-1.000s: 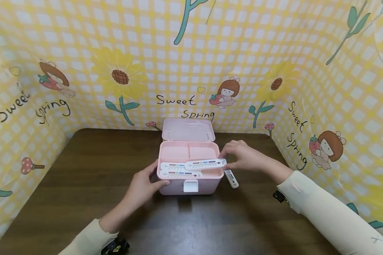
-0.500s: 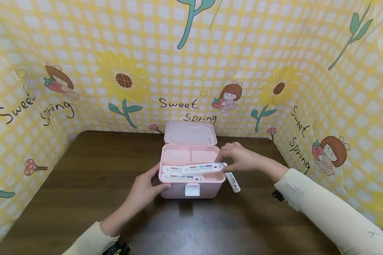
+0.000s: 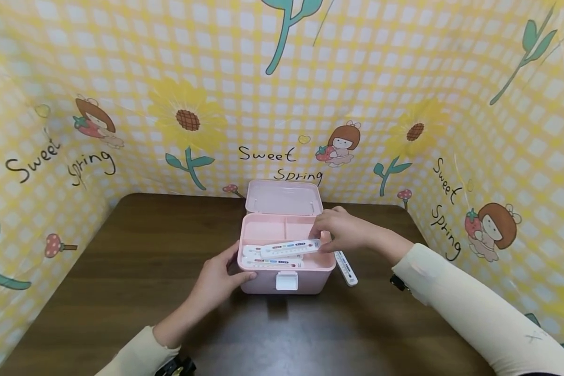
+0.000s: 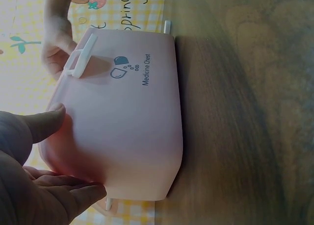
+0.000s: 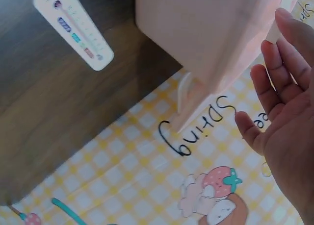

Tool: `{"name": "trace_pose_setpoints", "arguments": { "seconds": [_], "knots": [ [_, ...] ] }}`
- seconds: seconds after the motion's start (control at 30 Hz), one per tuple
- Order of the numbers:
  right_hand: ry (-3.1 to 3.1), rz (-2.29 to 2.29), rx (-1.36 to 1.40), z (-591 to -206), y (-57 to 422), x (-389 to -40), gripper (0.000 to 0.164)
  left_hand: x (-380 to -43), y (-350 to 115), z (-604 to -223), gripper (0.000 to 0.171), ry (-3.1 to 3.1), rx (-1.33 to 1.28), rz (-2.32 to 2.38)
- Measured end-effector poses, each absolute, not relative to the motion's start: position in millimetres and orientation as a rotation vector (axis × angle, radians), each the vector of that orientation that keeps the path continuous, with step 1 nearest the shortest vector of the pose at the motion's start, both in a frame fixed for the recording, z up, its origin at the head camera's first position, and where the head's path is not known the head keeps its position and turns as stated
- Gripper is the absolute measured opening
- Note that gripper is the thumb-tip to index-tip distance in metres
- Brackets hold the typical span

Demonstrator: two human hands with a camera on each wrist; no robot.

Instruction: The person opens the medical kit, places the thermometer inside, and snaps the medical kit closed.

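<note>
A pink medicine box (image 3: 282,282) marked "Medicine Chest" stands on the table with its lid raised. My left hand (image 3: 218,277) grips its front left corner, thumb on the front wall and fingers along the side. With thumb and fingertips my right hand (image 3: 343,230) pinches the right end of a flat white thermometer (image 3: 289,247), held tilted over the box's front compartment. Under it lie more white thermometers (image 3: 268,262), partly covered. In the right wrist view only the end of the held thermometer (image 5: 273,35) shows between the fingertips.
Another white thermometer (image 3: 346,268) lies on the table just right of the box. The raised lid (image 3: 284,198) leans back near the patterned cloth wall (image 3: 207,167). A divider (image 3: 285,228) splits the rear part of the box. The dark wooden table (image 3: 136,261) surrounds it.
My right hand has moved left over the box's right rim, carrying the thermometer further left over the others. The left hand keeps its grip on the box. The head view has shifted slightly.
</note>
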State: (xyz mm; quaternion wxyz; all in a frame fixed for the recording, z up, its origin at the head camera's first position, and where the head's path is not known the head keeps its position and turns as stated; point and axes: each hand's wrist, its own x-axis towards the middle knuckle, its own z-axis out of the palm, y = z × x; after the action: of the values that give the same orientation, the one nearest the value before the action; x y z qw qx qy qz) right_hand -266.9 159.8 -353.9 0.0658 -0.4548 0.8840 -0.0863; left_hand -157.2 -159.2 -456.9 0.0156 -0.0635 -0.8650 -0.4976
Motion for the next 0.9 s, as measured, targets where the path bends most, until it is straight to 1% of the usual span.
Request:
{"name": "trace_pose_setpoints", "arguments": {
  "seconds": [0.23, 0.57, 0.9],
  "knots": [
    [2.650, -0.248, -1.363, -351, 146, -266, 0.028, -157, -158, -455, 0.090, -2.677, -0.187, -1.540],
    [2.736, -0.258, -1.424, -378, 142, -262, 0.027, -157, -159, -456, 0.091, -2.686, -0.180, -1.548],
    [2.856, -0.328, -1.386, -392, 139, -250, 0.029, -158, -157, -457, 0.090, -2.694, -0.169, -1.563]
  ]
}}
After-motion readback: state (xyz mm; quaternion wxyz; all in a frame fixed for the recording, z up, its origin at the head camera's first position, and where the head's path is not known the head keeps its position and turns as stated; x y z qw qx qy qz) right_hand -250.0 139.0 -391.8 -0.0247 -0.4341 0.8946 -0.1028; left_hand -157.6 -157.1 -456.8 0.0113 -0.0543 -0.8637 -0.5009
